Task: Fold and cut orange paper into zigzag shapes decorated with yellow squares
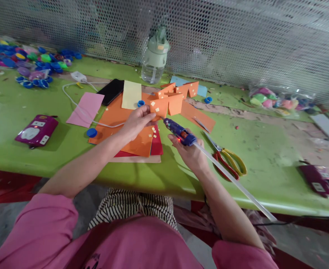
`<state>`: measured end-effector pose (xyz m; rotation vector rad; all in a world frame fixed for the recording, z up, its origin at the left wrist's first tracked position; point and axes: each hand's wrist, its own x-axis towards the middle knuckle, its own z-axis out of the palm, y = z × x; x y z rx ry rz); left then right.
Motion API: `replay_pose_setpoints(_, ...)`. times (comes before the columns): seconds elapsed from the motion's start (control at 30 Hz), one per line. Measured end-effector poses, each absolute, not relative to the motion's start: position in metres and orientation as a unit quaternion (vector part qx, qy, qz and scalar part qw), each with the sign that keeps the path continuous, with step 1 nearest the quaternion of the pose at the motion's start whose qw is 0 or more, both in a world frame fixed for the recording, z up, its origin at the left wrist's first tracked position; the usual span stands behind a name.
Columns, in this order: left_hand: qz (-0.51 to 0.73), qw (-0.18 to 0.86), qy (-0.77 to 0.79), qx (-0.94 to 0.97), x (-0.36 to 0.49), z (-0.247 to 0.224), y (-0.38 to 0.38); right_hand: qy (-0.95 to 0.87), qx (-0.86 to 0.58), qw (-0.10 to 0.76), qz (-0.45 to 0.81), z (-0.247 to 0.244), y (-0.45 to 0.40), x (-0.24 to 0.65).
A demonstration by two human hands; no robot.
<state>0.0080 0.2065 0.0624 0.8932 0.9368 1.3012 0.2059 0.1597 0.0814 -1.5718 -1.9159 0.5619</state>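
My left hand [140,121] pinches the near end of a folded orange paper strip [175,104], which stands up in zigzag folds and carries small pale yellow squares. My right hand [191,149] is wrapped around a dark blue glue gun [178,130] with a small red light lit. A long clear glue stick [237,185] sticks out of its back end. The gun's nozzle points at the lower edge of the strip, close to my left fingertips; whether it touches I cannot tell. Under my left hand lie orange paper sheets [122,144], with several loose pale squares [154,131] on top.
Scissors [228,160] with red and yellow handles lie right of my right hand. A water bottle [154,56] stands at the back before a perforated metal panel. Also around are a black phone [110,91], pink paper [86,109], a purple power socket [37,130] and many bottle caps [41,61].
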Motion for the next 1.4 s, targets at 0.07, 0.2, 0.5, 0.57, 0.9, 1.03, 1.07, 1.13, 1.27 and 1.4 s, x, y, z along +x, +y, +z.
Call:
replay_pose_setpoints(0.07, 0.56, 0.608, 0.407, 0.389, 0.008, 0.062, 0.207, -0.723, -0.589, 0.294, 0.208, 0.081, 0.16, 0.206)
replay_pose_setpoints(0.2, 0.56, 0.606, 0.407, 0.392, 0.008, 0.062, 0.207, -0.726, -0.588, 0.295, 0.202, 0.079, 0.161, 0.206)
replay_pose_setpoints(0.5, 0.559, 0.609, 0.413, 0.383, 0.009, 0.061, 0.208, -0.732, -0.585, 0.294, 0.189, 0.079, 0.159, 0.205)
replay_pose_setpoints(0.57, 0.562, 0.606, 0.417, 0.378, 0.008, 0.061, 0.208, -0.738, -0.578, 0.301, 0.174, 0.083, 0.157, 0.21)
replay_pose_setpoints(0.9, 0.586, 0.595, 0.41, 0.367, 0.002, 0.059, 0.214, -0.686, -0.718, 0.117, 0.027, 0.089, 0.206, 0.303)
replay_pose_setpoints(1.03, 0.596, 0.597, 0.409, 0.348, 0.0, 0.061, 0.217, -0.683, -0.73, 0.011, 0.02, 0.098, 0.204, 0.33)
replay_pose_setpoints(1.07, 0.599, 0.596, 0.407, 0.347, 0.0, 0.062, 0.217, -0.687, -0.727, 0.006, 0.01, 0.102, 0.199, 0.329)
replay_pose_setpoints(1.13, 0.601, 0.593, 0.406, 0.35, -0.001, 0.062, 0.217, -0.709, -0.705, 0.02, -0.011, 0.111, 0.189, 0.316)
replay_pose_setpoints(1.27, 0.596, 0.587, 0.414, 0.358, -0.002, 0.062, 0.216, -0.841, -0.528, 0.107, 0.059, 0.109, 0.182, 0.252)
replay_pose_setpoints(1.4, 0.598, 0.578, 0.424, 0.359, -0.005, 0.064, 0.217, -0.865, -0.468, 0.101, 0.154, 0.086, 0.194, 0.189)
